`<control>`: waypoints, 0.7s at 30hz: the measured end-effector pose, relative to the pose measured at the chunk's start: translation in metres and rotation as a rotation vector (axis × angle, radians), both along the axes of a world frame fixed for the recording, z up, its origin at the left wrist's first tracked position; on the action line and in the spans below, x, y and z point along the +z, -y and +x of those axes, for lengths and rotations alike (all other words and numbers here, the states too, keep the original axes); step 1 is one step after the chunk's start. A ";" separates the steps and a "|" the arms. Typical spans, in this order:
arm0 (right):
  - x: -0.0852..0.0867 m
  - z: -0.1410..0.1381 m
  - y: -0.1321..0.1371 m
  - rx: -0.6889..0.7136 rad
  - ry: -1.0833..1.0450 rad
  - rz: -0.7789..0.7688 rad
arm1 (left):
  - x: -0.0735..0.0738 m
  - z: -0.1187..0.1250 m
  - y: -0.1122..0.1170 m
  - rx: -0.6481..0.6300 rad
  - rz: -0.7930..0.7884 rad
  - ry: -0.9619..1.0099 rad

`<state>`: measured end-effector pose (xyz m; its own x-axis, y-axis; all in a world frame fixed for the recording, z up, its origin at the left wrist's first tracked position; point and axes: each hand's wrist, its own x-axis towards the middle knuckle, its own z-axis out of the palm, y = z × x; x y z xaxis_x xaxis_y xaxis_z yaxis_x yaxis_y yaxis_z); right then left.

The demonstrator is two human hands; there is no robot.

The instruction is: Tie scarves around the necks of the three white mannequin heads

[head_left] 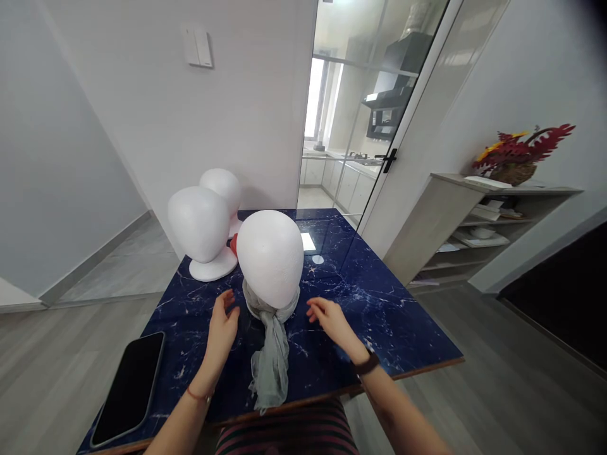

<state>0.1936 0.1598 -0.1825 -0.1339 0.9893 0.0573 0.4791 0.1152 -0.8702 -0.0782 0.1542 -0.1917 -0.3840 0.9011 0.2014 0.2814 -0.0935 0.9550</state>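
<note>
A white foam mannequin head (271,256) stands near the middle of the dark blue marbled table (351,316). Round its neck is a sheer grey-green scarf (274,360), tied in front, its tail hanging down toward the table's near edge. To the left of the head my left hand (222,321) is held with fingers apart, touching nothing. On the other side, my right hand (329,316) hovers beside the scarf with loosely curled fingers and nothing visible in them. The scarf's back is hidden by the head.
Two more white foam heads (199,224) stand at the table's back left, with something red (234,244) partly hidden behind the front one. A black phone or tablet (130,385) lies at the near left corner. Beyond are a glass door (351,114) and a shelf (446,215).
</note>
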 end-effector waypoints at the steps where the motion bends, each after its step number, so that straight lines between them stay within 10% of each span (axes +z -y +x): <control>1: 0.000 -0.002 -0.019 -0.033 0.062 0.045 | 0.001 0.001 -0.015 0.051 0.010 -0.001; 6: -0.009 -0.023 -0.075 -0.157 0.220 0.145 | -0.009 0.005 -0.061 0.178 0.059 0.021; 21: -0.026 -0.041 -0.060 -0.148 0.221 0.187 | -0.045 0.025 -0.045 -0.125 0.070 0.235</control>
<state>0.1522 0.2199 -0.2085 -0.0185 0.9741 0.2254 0.6774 0.1780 -0.7138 -0.0530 0.1996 -0.2362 -0.3140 0.9315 0.1837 0.0347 -0.1821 0.9827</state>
